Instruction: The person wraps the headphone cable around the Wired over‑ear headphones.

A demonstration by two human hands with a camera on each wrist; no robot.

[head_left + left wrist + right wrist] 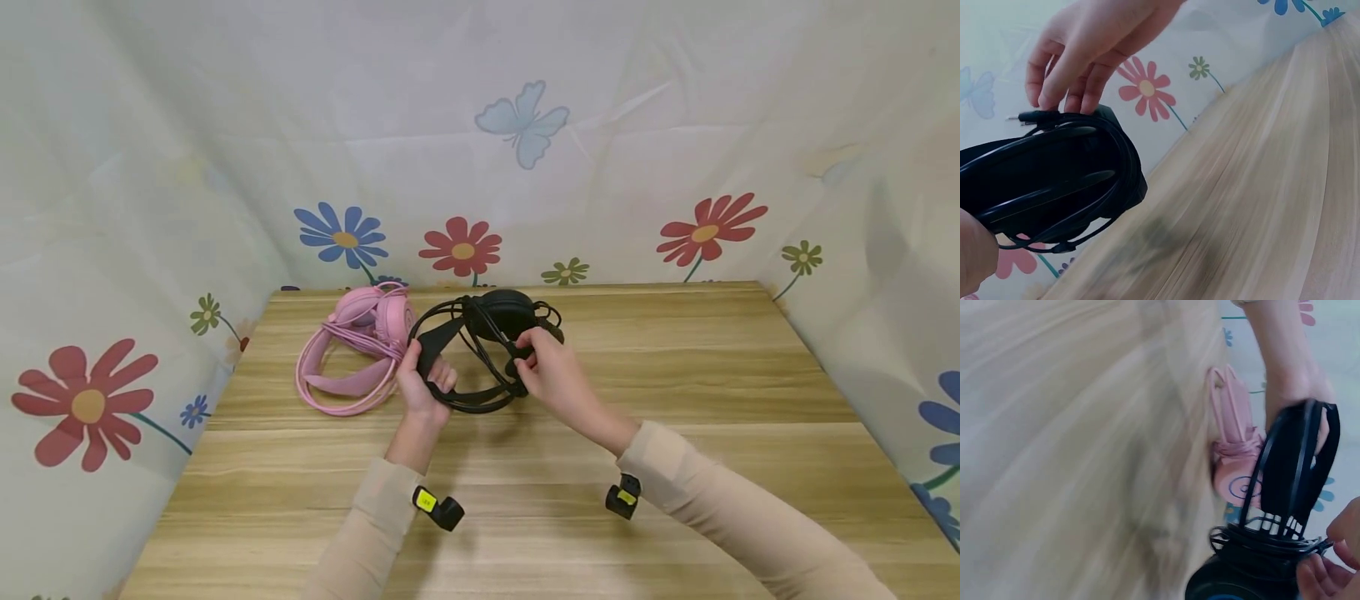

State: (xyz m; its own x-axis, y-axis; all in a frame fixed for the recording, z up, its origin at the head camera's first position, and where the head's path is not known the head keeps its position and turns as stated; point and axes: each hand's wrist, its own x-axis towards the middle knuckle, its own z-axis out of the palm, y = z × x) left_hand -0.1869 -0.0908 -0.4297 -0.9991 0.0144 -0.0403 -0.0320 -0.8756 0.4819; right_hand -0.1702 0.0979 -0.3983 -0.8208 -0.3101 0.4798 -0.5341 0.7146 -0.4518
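A pair of black headphones point(504, 315) is held up over the wooden table, tilted, its headband toward the left. My left hand point(423, 390) grips that headband, thumb on one side and fingers curled round the other. At the ear-cup end, my right hand point(555, 373) pinches the black cable point(1266, 547), which is wound round the headphones just above the cups. A plug point(1038, 117) with a metal tip sticks out beside the right fingertips in the left wrist view. Part of the left hand point(975, 253) shows at that view's edge.
Pink headphones point(356, 384) with a bundled pink cable lie on the table point(675, 358), just left of the left hand. A white flower-printed curtain point(615, 183) stands behind the table and along both sides. Each sleeve carries a small black wrist camera point(622, 497).
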